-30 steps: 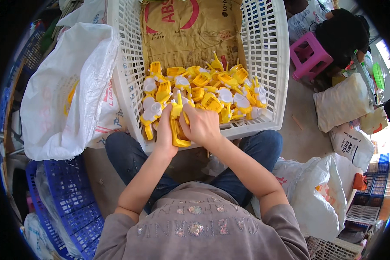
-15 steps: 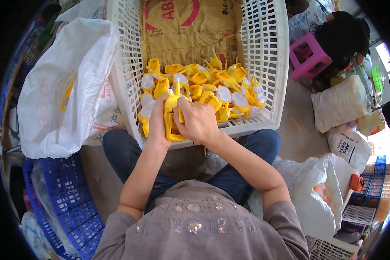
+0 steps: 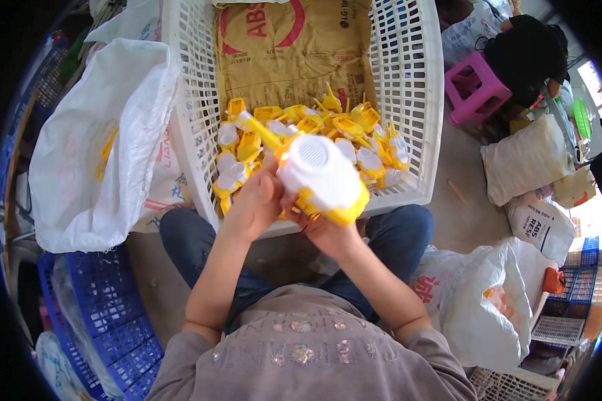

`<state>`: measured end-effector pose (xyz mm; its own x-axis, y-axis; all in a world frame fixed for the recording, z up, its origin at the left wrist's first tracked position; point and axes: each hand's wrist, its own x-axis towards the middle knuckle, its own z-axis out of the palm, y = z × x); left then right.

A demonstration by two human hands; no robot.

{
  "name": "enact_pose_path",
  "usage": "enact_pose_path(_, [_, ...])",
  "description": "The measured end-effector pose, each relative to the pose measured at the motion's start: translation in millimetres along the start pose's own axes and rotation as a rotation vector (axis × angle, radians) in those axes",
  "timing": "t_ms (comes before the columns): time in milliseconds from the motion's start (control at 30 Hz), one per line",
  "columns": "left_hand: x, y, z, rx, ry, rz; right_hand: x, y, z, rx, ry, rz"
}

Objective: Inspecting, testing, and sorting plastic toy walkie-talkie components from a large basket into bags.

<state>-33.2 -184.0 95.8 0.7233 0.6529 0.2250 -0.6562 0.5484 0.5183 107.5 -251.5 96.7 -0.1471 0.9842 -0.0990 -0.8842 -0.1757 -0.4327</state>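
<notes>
Held up over the near edge of the crate is a yellow-and-white plastic toy piece with a round grille on its white face and an antenna-like stem pointing up and left. My right hand grips its yellow lower side from beneath; the piece hides some of the fingers. Against its left side, below the stem, my left hand is closed, with its fingertips partly covered. Behind, many similar yellow-and-white pieces lie heaped in a white slotted plastic crate.
A brown paper sack lines the crate's far part. On the left are an open white woven sack and a blue basket. A pink stool, a person in black and stuffed sacks are at the right.
The piece has been lifted and turned, so its white grille face now shows and its stem leans left. My right hand has gone from its top side to underneath.
</notes>
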Motion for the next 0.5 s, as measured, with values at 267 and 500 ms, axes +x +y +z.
enact_pose_path(267, [-15.9, 5.9, -2.2, -0.006, 0.264, 0.057, -7.1, -25.9, -1.7, -0.360, 0.116, 0.108])
enact_pose_path(500, [-11.8, 5.1, 7.1, 0.054, 0.305, 0.096, -22.5, -53.0, 44.8, -1.441, 0.084, -1.053])
